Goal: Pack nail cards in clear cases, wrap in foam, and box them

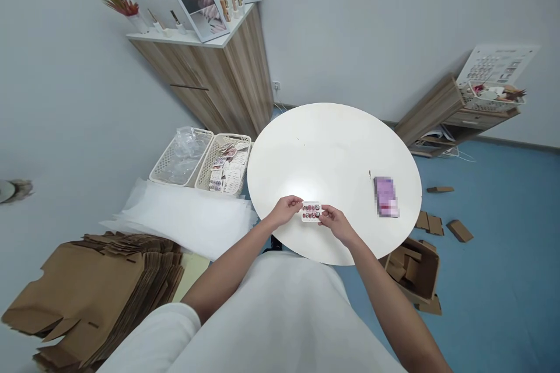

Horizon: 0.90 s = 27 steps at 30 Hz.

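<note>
Over the near part of a round white table [332, 134], a small white card of press-on nails [311, 211] is held between both hands. The nails sit in two rows, in red, pink, black and white tones. My left hand [286, 210] pinches the card's left edge between thumb and fingers. On its right edge, my right hand [336, 223] grips it the same way. Whether the card touches the tabletop I cannot tell. To the right on the table lies a purple and pink item [385, 195], blurred into blocks.
Left of the table stand a basket of nail cards [227, 168] and a basket of clear plastic bags [184, 154]. White sheets [192, 213] and flattened cardboard boxes [96, 291] lie nearer. A bin of small boxes [415, 271] is right, on the floor. A wooden cabinet [236, 70] stands behind.
</note>
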### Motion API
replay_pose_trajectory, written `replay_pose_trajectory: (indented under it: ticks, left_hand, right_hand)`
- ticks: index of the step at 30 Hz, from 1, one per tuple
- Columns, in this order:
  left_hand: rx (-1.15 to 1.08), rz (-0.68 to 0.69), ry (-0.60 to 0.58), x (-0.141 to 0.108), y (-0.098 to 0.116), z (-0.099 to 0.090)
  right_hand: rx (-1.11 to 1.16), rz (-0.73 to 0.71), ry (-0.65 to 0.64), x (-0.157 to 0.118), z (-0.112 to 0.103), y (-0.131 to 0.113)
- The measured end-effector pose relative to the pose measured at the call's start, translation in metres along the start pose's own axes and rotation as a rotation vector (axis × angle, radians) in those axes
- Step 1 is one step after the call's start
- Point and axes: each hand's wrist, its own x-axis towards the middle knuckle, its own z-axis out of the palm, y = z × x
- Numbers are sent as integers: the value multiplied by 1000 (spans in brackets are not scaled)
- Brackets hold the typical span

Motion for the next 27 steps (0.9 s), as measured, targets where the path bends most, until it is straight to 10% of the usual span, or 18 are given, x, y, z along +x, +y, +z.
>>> replay_pose_trajectory:
  ticks: [17,27]
  left_hand:
    - [182,10,-280,10,15,-25]
    - [-45,-51,-146,14,4,-21]
  right_hand:
    - [-257,54,-410,13,3,-42]
    - [-11,60,74,13,3,-9]
